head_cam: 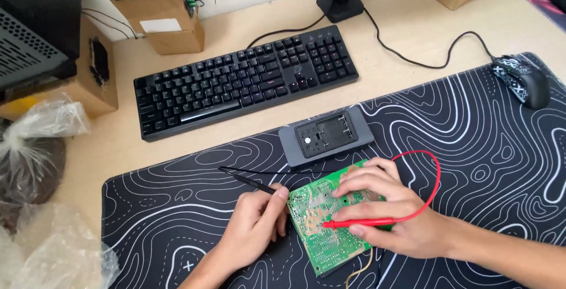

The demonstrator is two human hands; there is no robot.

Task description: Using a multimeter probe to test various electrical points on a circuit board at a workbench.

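You are looking at one green circuit board (327, 230), two test probes, one black (250, 181) and one red (356, 223), one grey meter (326, 136), one black keyboard (244, 81), one mouse (523, 79), one patterned desk mat (483, 147), three wooden boxes and two crumpled plastic bags.

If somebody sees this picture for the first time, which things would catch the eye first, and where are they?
First comes the green circuit board at the bottom centre of the black desk mat with white wavy lines. The right hand lies on the board and holds a red probe against it, while the left hand holds a black probe at the board's left edge. Behind them sit a grey meter and a black keyboard.
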